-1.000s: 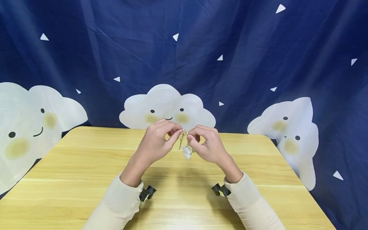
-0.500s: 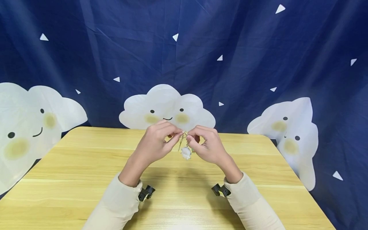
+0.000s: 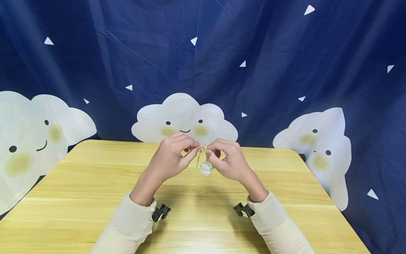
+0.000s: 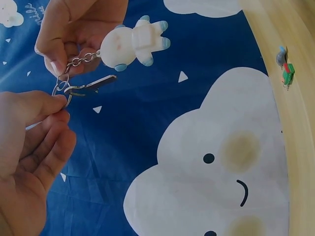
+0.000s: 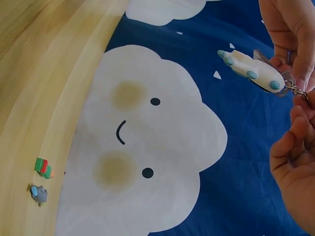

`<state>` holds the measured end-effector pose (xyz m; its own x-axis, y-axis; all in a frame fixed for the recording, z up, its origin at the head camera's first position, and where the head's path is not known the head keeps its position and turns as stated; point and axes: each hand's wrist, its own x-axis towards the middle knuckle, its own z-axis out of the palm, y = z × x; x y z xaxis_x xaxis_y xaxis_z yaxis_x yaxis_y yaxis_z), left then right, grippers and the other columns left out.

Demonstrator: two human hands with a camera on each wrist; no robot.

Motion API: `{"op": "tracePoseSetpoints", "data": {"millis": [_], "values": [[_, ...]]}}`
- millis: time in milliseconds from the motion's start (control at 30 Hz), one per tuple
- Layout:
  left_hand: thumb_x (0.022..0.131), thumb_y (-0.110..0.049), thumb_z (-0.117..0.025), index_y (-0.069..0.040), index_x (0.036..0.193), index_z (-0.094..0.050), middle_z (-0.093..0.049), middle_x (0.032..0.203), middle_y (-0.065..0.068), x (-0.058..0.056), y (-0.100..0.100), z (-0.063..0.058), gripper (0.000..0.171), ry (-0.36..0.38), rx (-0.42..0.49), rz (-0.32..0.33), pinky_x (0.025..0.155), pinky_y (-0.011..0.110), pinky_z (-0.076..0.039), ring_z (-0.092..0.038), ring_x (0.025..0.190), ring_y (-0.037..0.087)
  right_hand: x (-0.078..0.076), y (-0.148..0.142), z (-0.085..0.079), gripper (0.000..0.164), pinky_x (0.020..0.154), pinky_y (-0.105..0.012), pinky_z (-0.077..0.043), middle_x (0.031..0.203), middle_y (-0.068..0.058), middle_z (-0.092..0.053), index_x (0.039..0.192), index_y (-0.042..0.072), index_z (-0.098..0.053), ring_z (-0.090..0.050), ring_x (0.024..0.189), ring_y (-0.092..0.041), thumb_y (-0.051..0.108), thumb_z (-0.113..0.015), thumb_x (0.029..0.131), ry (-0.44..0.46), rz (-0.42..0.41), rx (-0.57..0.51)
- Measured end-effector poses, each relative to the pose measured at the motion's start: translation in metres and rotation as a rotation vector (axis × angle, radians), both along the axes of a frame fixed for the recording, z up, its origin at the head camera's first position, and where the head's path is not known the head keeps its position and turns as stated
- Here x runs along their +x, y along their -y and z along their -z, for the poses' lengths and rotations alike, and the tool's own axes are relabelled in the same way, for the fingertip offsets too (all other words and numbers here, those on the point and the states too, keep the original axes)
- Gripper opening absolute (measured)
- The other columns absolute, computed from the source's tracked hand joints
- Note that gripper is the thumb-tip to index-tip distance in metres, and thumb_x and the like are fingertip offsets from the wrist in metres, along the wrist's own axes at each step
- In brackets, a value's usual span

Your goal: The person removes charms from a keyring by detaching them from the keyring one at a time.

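Observation:
In the head view my left hand point(image 3: 172, 155) and right hand point(image 3: 229, 158) meet above the far part of the table. Between their fingertips is a metal key ring point(image 4: 61, 86), pinched from both sides. A key point(image 4: 101, 83) hangs from it beside my left fingertips. A short chain point(image 4: 82, 59) links the ring to a white figurine charm point(image 4: 133, 43) with light-blue hands and feet. In the head view the charm point(image 3: 205, 169) dangles below my right thumb. Where exactly each fingertip grips the ring is partly hidden by the fingers.
Two small things lie on the wooden table point(image 3: 203, 204): a grey-and-blue figure point(image 5: 38, 193) and a green-and-red piece point(image 5: 43, 167). My right hand mostly hides them in the head view. A dark blue curtain point(image 3: 222, 42) with clouds hangs behind the table.
The charm has swung slightly to the left and turned its broad side. My fingertips and the ring have dropped a little. Both hands keep their pinch, with the arms nearly still.

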<state>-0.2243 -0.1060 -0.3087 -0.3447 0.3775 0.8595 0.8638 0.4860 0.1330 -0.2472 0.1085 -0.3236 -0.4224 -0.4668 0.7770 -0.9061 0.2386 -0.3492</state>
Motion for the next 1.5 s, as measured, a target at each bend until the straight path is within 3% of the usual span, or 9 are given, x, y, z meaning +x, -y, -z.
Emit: {"op": "tracePoseSetpoints", "data": {"millis": [1233, 1367, 1500], "values": [[0.084, 0.006, -0.078, -0.004, 0.088, -0.076, -0.075, 0.085, 0.002, 0.0, 0.019, -0.005, 0.012, 0.035, -0.007, -0.024, 0.065, 0.026, -0.057, -0.065, 0.074, 0.015, -0.004, 0.001, 0.003, 0.014, 0.058, -0.023, -0.045, 0.071, 0.007, -0.061, 0.082, 0.01, -0.073, -0.053, 0.065, -0.008, 0.005, -0.064, 0.092, 0.013, 0.014, 0.021], [0.084, 0.007, -0.078, -0.004, 0.088, -0.076, -0.074, 0.085, 0.002, -0.003, 0.02, -0.003, 0.012, 0.072, -0.03, -0.033, 0.065, 0.026, -0.057, -0.065, 0.074, 0.015, -0.005, 0.0, 0.003, 0.013, 0.06, -0.026, -0.048, 0.073, 0.007, -0.063, 0.083, 0.009, -0.074, -0.055, 0.067, -0.007, 0.007, -0.066, 0.092, 0.027, 0.025, 0.036], [0.087, 0.002, -0.077, -0.005, 0.088, -0.076, -0.073, 0.083, 0.001, -0.007, 0.021, 0.002, 0.007, 0.156, -0.073, -0.059, 0.065, 0.026, -0.056, -0.064, 0.073, 0.013, -0.007, -0.001, 0.005, 0.011, 0.06, -0.031, -0.052, 0.076, 0.007, -0.066, 0.085, 0.011, -0.075, -0.057, 0.068, -0.007, 0.007, -0.067, 0.092, 0.056, 0.042, 0.053]]}}
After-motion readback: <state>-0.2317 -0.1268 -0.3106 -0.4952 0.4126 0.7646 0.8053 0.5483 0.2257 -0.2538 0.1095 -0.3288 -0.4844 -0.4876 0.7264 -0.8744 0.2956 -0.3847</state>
